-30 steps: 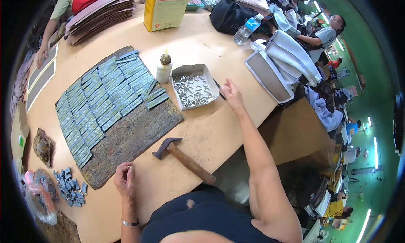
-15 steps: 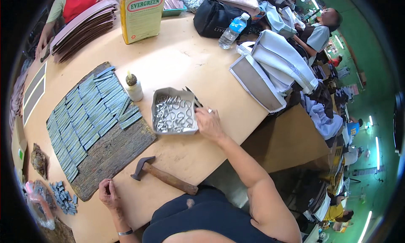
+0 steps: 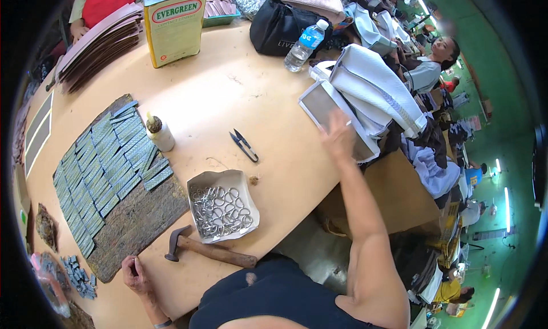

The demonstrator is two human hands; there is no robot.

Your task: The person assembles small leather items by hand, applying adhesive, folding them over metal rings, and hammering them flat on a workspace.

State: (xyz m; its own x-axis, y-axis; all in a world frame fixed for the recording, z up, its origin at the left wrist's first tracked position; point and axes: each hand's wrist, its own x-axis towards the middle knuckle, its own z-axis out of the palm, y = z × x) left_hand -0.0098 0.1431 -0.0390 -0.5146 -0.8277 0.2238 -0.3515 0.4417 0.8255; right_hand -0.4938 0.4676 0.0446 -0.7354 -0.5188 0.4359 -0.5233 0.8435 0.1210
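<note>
Now nearer the hammer (image 3: 214,251), likely handier, sits the box (image 3: 222,179) of metal rings (image 3: 222,213); left of it the left hand (image 3: 137,276) curls, rightward the right hand (image 3: 341,137) blurs (grips I cannot tell).

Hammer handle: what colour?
The hammer handle is brown; it shows best in the head view.

I was in a busy workshop: near me on the table (image 3: 211,106) lay a hammer (image 3: 220,253) and an open box (image 3: 242,232) of metal rings (image 3: 222,209), with blue-grey strips (image 3: 108,163) across a scarred board (image 3: 137,226) to the left, while far right, other people (image 3: 451,292) were among heaped fabric (image 3: 371,83) under tube lights (image 3: 491,307).
</note>
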